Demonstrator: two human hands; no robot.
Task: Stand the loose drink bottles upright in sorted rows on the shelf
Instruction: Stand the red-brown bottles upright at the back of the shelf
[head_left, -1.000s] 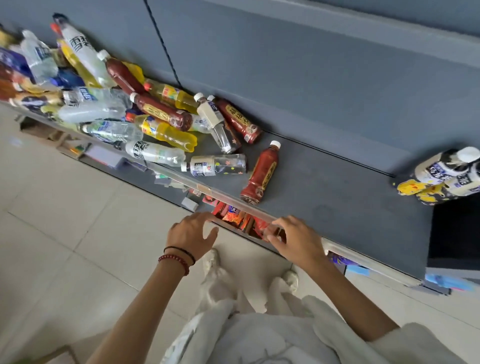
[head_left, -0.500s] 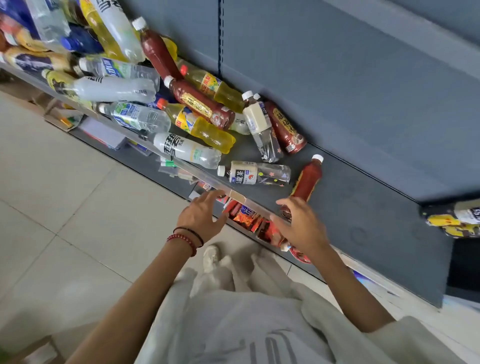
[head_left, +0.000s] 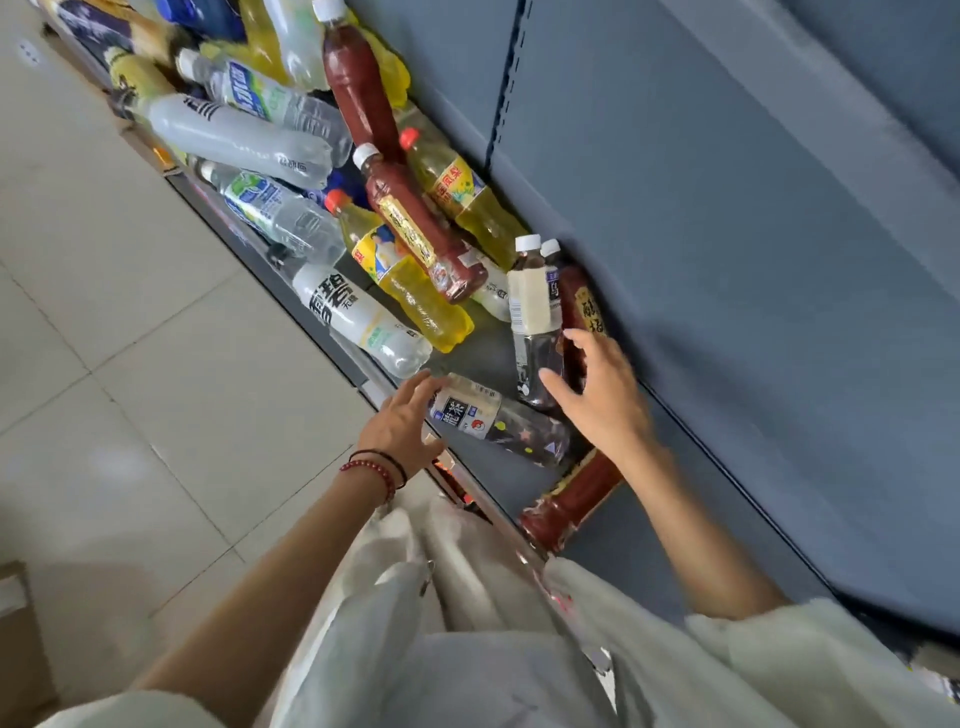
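Now, from the head camera, I see my left hand (head_left: 402, 423) with spread fingers touching the cap end of the dark tea bottle (head_left: 498, 420), which lies flat near the front edge of the shelf (head_left: 649, 530). My right hand (head_left: 597, 395) is open, holding nothing, over the bottom ends of 2 bottles (head_left: 540, 322) lying against the back panel (head_left: 727, 260). The bottle pile (head_left: 322, 171) fills the shelf's left part; bare shelf lies to the right. 1 red-brown bottle (head_left: 571, 501) lies under my right wrist, at the edge.
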